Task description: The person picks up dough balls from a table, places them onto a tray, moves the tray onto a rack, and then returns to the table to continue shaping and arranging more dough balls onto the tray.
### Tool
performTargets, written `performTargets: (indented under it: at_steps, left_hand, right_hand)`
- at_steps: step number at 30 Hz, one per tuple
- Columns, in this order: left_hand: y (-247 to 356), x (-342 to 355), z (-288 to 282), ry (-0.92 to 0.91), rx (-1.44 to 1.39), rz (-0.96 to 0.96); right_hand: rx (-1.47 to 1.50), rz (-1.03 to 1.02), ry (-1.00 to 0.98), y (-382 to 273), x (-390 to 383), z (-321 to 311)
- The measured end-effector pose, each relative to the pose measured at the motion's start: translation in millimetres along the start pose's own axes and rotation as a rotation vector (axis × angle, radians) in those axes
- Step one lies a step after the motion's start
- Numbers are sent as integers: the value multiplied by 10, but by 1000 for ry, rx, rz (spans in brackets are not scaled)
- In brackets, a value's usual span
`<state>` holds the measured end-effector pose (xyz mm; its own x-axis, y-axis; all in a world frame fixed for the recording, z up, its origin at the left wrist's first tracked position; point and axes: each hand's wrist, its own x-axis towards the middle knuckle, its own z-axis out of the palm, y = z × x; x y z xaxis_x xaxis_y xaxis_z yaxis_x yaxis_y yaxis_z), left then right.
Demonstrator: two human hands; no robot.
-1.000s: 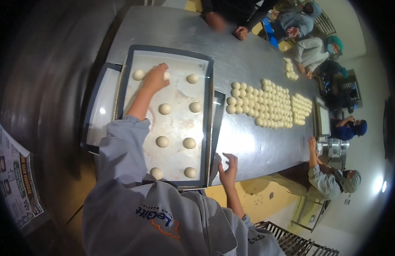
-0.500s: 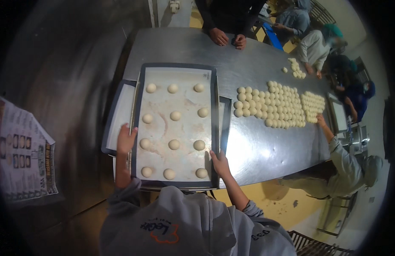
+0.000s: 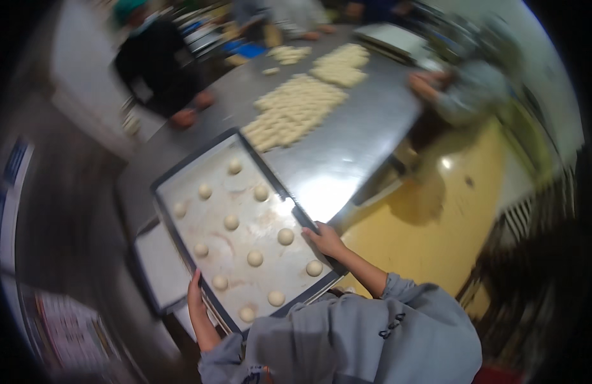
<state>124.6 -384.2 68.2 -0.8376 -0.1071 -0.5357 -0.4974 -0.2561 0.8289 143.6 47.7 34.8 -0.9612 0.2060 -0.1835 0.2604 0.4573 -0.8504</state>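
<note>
Both my hands hold a large rectangular baking tray (image 3: 282,274) with a dark border and a pale liner. Spaced-out round dough balls (image 3: 255,258) sit on it in rows. My left hand (image 3: 195,299) grips the tray's left edge near its lower corner. On the opposite long edge, my right hand (image 3: 324,241) is closed with its thumb over the rim. The fingers under the tray are hidden. Another lined tray (image 3: 160,262) shows partly from beneath, left of the one I hold.
A steel table (image 3: 331,182) carries a dense group of dough balls (image 3: 296,109). One person in black (image 3: 158,70) stands at the far left side; another in grey (image 3: 475,93) is at the right. Yellow floor (image 3: 430,224) and a slatted rack (image 3: 520,211) lie to the right.
My view has swung to the right, blurring the surroundings. The held tray now appears tilted and turned toward my body, away from the tray beneath. Both hands keep their grip on its sides.
</note>
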Motion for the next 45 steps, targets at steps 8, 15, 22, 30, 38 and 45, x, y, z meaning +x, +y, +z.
performTargets:
  at_steps: [8, 15, 22, 30, 38, 45]
  left_hand:
    - [-639, -77, 2548, -545, 23, -206]
    - [-1576, -262, 4635, -1031, 363, -304]
    - [-2333, -1076, 6178, -1153, 566, -368]
    - [-3308, -1323, 7889, -1299, 738, -187]
    - [-3677, -1830, 9792, -1318, 695, -369]
    - [-4341, -1714, 11002, -1217, 752, -399]
  right_hand:
    - [155, 278, 392, 1383, -1184, -1763]
    - [252, 510, 874, 2292, -2884, -2448]
    - [375, 626, 1162, 2753, -3854, -2837]
    - [294, 708, 1304, 4035, -3932, -3703]
    - [440, 700, 1042, 4121, -3986, -5835]
    - [1038, 655, 1278, 5130, -4424, -5804]
